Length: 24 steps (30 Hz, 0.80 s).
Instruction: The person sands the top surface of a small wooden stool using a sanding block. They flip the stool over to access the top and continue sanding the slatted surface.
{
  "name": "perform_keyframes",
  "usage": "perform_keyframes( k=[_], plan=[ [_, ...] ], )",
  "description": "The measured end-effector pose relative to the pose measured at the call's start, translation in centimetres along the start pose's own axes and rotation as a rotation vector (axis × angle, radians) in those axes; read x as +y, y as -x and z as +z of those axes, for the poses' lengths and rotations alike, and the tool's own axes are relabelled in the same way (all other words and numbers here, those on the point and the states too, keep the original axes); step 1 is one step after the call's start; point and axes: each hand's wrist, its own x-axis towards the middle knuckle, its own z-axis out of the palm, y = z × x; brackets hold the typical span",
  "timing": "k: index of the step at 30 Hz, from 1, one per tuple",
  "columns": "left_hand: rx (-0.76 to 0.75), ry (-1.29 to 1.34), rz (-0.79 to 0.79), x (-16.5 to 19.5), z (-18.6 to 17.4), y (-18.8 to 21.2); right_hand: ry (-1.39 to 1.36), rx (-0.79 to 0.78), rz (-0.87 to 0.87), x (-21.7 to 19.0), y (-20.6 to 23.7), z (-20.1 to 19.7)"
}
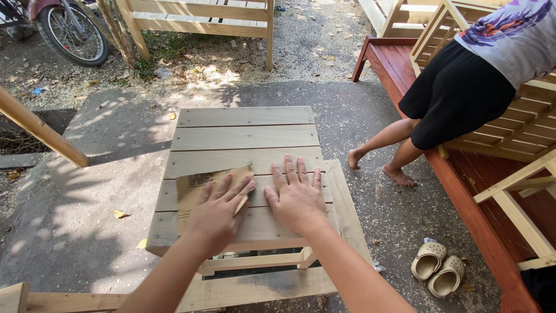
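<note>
The left hand [219, 210] lies flat, palm down, with the fingers spread and pressed on a brown rectangular sheet of sandpaper [204, 186]; it does not grip the sheet, it only pins it against the wood. The sheet reaches out from under the hand toward the far left, and its long axis runs almost along the boards, a little tilted, with one corner peeking out at the thumb side. Just beside it, the right hand [296, 196] is also open and flat, the fingers pointing away from the person, and it holds nothing; it rests on the bare wood and steadies the piece. The thumbs of both hands are close but apart. Both forearms come from the lower edge of the view and are nearly straight. Under the hands is a pale slatted wooden panel [243, 136] of several boards, which lies on a light wooden frame [263, 284]. Outward, on the grey ground with sawdust, a pair of beige clogs [438, 268] lies to the right, near a red-brown wooden bench [463, 191], where another person [463, 87] bends over a light wooden chair frame [530, 124].
</note>
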Motion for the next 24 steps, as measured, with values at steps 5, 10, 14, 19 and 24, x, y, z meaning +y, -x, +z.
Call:
perform_keyframes(
  k=[5, 10, 14, 19, 24],
  plan=[
    [-0.178, -0.033, -0.105, -1.4, -0.7, 0.2, -0.002, -0.017, 0.013, 0.0, 0.0, -0.1],
    [-0.105, 0.021, -0.013, 1.0, 0.4, -3.0, 0.019, -0.009, 0.004, 0.2, 0.0, 0.1],
    [-0.103, -0.026, 0.003, 0.3, -0.7, 2.3, 0.02, 0.003, 0.005, 0.3, -0.1, 0.4],
    [-0.185, -0.035, -0.109, 0.7, -0.9, 1.4, 0.013, 0.009, 0.025, 0.4, -0.2, 0.4],
    [-0.076, -0.018, -0.141, 1.7, -0.3, -1.4, -0.012, 0.024, 0.032, 0.4, -0.3, 0.4]
  ],
)
